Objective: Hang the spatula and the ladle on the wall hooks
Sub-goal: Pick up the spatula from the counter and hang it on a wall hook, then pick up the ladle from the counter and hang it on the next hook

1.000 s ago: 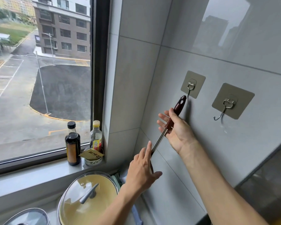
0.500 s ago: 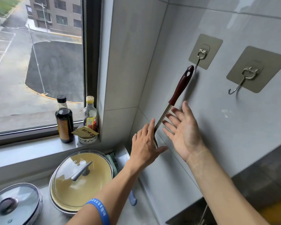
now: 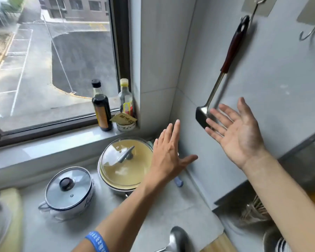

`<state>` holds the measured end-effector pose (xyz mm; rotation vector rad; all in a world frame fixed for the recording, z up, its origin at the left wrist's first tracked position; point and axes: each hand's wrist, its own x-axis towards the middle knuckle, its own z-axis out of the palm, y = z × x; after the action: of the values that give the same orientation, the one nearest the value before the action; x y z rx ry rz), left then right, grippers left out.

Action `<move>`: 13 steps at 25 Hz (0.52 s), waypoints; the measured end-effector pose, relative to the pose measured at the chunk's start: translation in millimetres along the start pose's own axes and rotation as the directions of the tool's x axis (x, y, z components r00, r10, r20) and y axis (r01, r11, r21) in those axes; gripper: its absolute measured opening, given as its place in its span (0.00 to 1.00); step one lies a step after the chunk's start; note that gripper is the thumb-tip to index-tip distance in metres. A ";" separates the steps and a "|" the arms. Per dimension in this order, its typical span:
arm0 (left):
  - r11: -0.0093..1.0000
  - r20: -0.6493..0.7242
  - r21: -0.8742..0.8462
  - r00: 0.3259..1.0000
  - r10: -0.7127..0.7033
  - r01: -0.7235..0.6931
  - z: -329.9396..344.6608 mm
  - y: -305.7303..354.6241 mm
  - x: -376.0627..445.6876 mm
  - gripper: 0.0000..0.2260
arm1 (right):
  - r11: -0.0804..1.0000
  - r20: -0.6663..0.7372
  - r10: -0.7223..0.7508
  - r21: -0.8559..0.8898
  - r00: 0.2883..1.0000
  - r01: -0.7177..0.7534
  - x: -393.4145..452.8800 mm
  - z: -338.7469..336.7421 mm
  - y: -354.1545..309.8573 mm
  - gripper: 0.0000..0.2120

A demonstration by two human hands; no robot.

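The spatula point(image 3: 231, 50), with a dark red handle and steel shaft, hangs by its handle hole from the left wall hook point(image 3: 255, 8). Its blade sits just behind the fingertips of my right hand point(image 3: 236, 131), which is open, palm up, holding nothing. My left hand point(image 3: 168, 155) is open too, fingers spread, lower down over the counter corner. The second wall hook point(image 3: 311, 30) at the upper right carries nothing. A steel ladle point(image 3: 176, 239) lies on the counter at the bottom edge, only its bowl showing.
A glass-lidded yellow pan point(image 3: 124, 164) and a small lidded white pot point(image 3: 69, 190) stand on the counter. Two bottles point(image 3: 101, 108) and a small tub stand on the window sill. A rack with utensils point(image 3: 256, 211) is at the lower right.
Both hands let go of the spatula, which now hangs alone on the left hook. The hands have dropped away, and the view has tilted down toward the counter.
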<state>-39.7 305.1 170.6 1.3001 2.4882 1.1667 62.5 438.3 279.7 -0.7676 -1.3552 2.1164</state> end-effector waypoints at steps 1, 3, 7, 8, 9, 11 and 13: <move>0.999 0.019 0.009 0.999 -0.035 0.034 -0.1 -15.2 -31.6 0.48 | 0.999 0.006 0.047 -0.013 0.999 -0.047 -10.4 2.2 17.7 0.31; 0.993 0.091 0.038 0.989 -0.114 0.111 3.9 -49.1 -99.5 0.44 | 0.991 0.012 0.130 -0.034 0.991 -0.130 -33.3 7.6 58.1 0.31; 0.959 0.365 0.080 0.887 -0.283 0.273 14.8 -108.5 -233.5 0.36 | 0.962 -0.048 0.272 -0.015 0.961 -0.273 -105.1 7.0 146.0 0.32; 0.942 0.416 0.103 0.846 -0.332 0.319 15.8 -121.0 -261.4 0.34 | 0.946 -0.068 0.321 -0.019 0.945 -0.323 -126.4 8.1 168.7 0.32; 0.925 0.458 0.137 0.806 -0.376 0.354 17.3 -132.1 -286.2 0.32 | 0.925 -0.088 0.376 -0.023 0.923 -0.379 -147.9 8.8 191.9 0.31; 0.912 0.494 0.225 0.766 -0.411 0.344 23.3 -149.8 -321.8 0.26 | 0.884 -0.138 0.452 -0.063 0.882 -0.463 -186.2 10.6 235.5 0.27; 0.898 0.478 0.317 0.766 -0.429 0.305 27.4 -162.3 -341.4 0.23 | 0.872 -0.208 0.423 -0.173 0.882 -0.459 -215.9 15.1 268.1 0.17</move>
<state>79.6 13.9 -40.8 0.9284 2.3182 0.3645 175.0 182.4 78.3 -1.4320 -1.4398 2.1920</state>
